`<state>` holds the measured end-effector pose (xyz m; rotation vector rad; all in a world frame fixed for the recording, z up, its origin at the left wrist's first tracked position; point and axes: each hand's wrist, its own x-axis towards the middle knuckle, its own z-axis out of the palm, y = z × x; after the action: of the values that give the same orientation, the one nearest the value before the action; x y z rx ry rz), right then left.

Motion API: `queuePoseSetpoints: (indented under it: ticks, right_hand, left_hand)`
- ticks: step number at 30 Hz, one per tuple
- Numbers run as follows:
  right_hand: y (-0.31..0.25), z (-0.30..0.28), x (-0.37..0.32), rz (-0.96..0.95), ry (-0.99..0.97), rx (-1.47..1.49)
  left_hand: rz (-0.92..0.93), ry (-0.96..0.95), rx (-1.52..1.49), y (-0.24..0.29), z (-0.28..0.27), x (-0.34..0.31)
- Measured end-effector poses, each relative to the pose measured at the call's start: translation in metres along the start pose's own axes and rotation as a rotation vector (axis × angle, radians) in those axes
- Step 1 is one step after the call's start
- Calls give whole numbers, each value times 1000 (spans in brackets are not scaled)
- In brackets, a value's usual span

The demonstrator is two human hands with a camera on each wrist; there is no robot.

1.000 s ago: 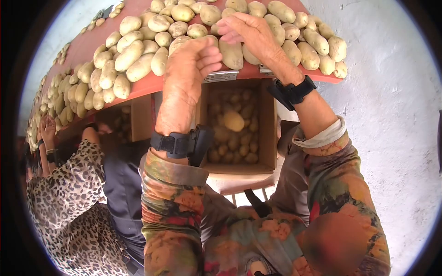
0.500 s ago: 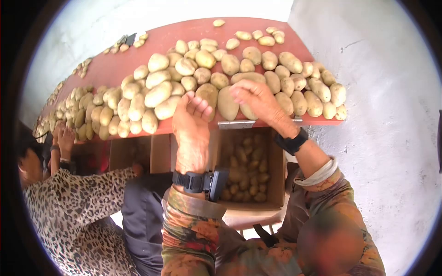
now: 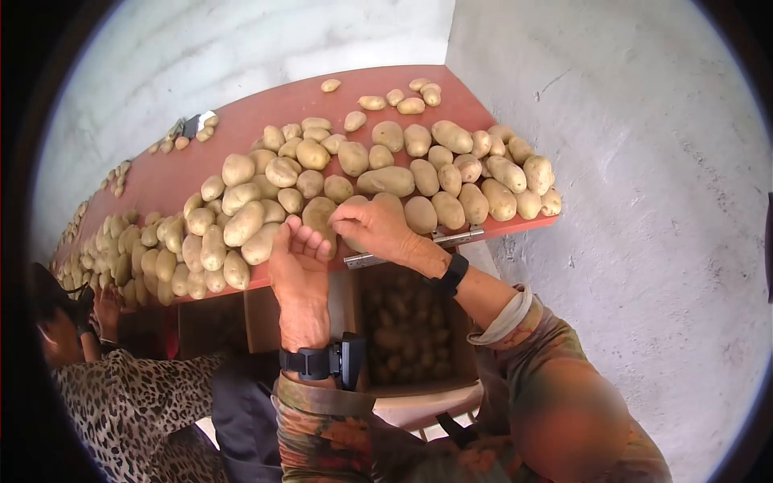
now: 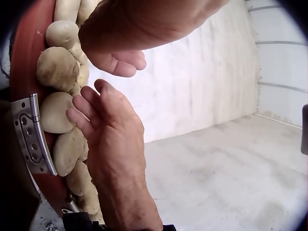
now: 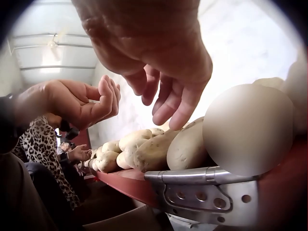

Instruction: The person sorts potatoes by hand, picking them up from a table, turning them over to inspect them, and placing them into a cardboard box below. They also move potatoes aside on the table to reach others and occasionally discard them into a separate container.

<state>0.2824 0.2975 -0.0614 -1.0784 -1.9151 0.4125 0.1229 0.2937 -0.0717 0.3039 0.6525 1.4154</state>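
A long heap of pale potatoes (image 3: 241, 222) covers the front of the red table. My left hand (image 3: 302, 270) is at the table's front edge, palm turned up, its fingers loosely bent around nothing. Close to its right, my right hand (image 3: 382, 229) hangs over the front row with fingers bent downward and nothing in them. A potato (image 3: 320, 214) lies just beyond the fingertips of both hands. Seen from the right wrist, the right hand's fingers (image 5: 180, 103) dangle just above a potato (image 5: 190, 147) beside the metal hinge (image 5: 207, 195).
Below the table edge stands a cardboard box (image 3: 459, 338) with many potatoes inside. Metal hinges (image 3: 364, 261) line the edge. Loose potatoes (image 3: 411, 105) lie farther back, before a white wall (image 3: 596, 161). To the left sits another person in a leopard-print top (image 3: 129, 402).
The head view has tilted up, showing more of the table. The right hand has come down and left, nearer the left hand. The pale potato seen over the box earlier no longer stands out.
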Motion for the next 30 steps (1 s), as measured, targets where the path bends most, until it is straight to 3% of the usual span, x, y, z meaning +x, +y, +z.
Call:
queuePoseSetpoints:
  ticks: [20, 30]
  right_hand:
    - [-3, -2, 0, 165, -185, 63]
    - [16, -7, 7, 182, -8, 188]
  left_hand:
    - [-19, 22, -15, -1, 4, -6]
    - [-20, 115, -86, -1, 9, -4]
